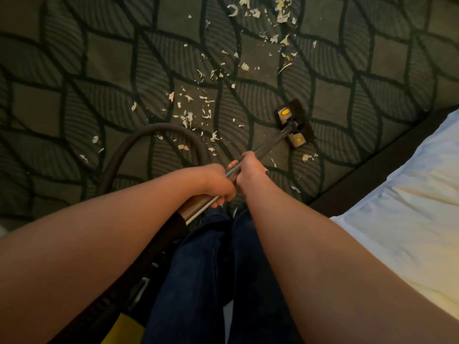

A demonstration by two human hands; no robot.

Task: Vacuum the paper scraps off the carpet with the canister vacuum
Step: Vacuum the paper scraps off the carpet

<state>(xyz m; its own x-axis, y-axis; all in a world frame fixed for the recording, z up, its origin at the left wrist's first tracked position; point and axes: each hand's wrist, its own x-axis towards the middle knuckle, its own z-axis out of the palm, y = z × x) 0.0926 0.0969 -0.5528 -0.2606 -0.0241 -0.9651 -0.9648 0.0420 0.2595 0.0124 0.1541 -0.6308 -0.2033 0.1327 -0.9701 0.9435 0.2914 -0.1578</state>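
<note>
The left hand [218,183] curls round the near end of the metal wand [273,138] and the right hand [250,170] clenches it just ahead, apparently to steer the floor head [295,124] flat on the carpet [74,95] toward its right edge, beside paper scraps [193,115] trailing to the far edge.

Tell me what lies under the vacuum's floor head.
The floor head rests on the patterned carpet. Whether paper scraps lie beneath it is hidden; visible ones lie around it.
</note>
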